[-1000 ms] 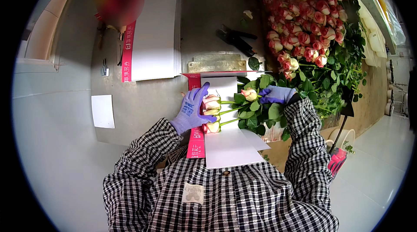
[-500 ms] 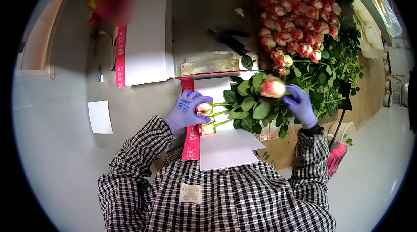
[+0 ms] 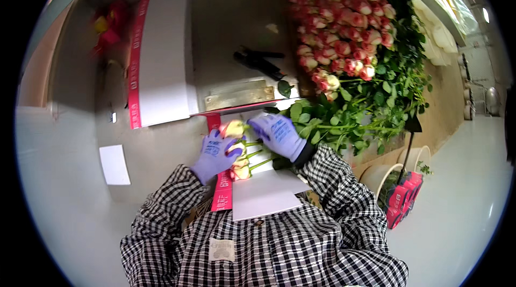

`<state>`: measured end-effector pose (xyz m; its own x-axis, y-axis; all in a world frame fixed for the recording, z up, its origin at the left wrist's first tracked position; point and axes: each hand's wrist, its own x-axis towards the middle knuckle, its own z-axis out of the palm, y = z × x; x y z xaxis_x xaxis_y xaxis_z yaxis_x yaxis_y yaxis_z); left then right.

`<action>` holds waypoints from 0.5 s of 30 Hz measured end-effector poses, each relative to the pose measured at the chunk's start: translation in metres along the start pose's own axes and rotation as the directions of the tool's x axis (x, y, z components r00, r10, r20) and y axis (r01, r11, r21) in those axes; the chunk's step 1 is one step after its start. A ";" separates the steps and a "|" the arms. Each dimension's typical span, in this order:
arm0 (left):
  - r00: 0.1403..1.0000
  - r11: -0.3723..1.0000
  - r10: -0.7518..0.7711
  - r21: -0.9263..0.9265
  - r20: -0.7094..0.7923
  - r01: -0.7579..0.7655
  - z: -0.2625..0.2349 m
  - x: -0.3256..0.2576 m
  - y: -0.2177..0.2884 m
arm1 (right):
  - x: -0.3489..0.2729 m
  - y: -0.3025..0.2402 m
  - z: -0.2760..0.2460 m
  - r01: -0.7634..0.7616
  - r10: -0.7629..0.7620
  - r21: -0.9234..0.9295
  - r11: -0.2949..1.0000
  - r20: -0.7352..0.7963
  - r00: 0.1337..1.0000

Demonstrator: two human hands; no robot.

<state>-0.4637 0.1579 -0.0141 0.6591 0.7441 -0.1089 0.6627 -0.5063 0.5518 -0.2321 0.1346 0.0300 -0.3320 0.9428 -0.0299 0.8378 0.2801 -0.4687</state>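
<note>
Several pink-edged cream roses [image 3: 241, 172] lie side by side, heads at the red printed strip [image 3: 222, 195] of a white wrapping sheet [image 3: 263, 195]. My left hand [image 3: 213, 156], in a purple glove, curls its fingers round these heads from the left. My right hand [image 3: 279, 135], gloved alike, pinches another rose [image 3: 233, 128] by the stem just below its head. That rose is slightly blurred and lies above the others, close to my left fingertips. Part of the stems and leaves is hidden under my right hand and forearm.
A large heap of roses [image 3: 344, 29] with leafy stems fills the right side. Black pruning shears [image 3: 260, 64] and a metal bar [image 3: 239, 96] lie ahead. A stack of white sheets [image 3: 164, 53] stands left, near a white card [image 3: 114, 165]. Pale buckets [image 3: 379, 176] are at right.
My right hand has carried its rose leftward from above the leaves to the heads by my left hand. The left hand stays at the roses. The whole view has shifted slightly.
</note>
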 end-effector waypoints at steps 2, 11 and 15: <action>1.000 0.985 -0.010 -0.174 0.002 0.010 0.009 -0.002 -0.004 | 0.006 0.020 0.025 -0.061 0.057 -0.034 0.998 -0.094 0.994; 0.901 0.791 -0.434 -0.479 -0.002 0.380 0.018 -0.010 -0.007 | -0.002 0.022 0.028 0.026 -0.030 -0.092 0.995 -0.042 0.999; 0.942 0.915 -0.318 -0.293 -0.104 0.277 0.016 -0.003 -0.010 | 0.001 0.017 0.031 -0.023 0.016 -0.083 0.996 -0.086 0.996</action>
<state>-0.4669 0.1535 -0.0327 0.3733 0.9076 -0.1923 0.6848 -0.1297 0.7171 -0.2316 0.1348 -0.0054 -0.2803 0.9591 0.0388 0.8782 0.2726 -0.3930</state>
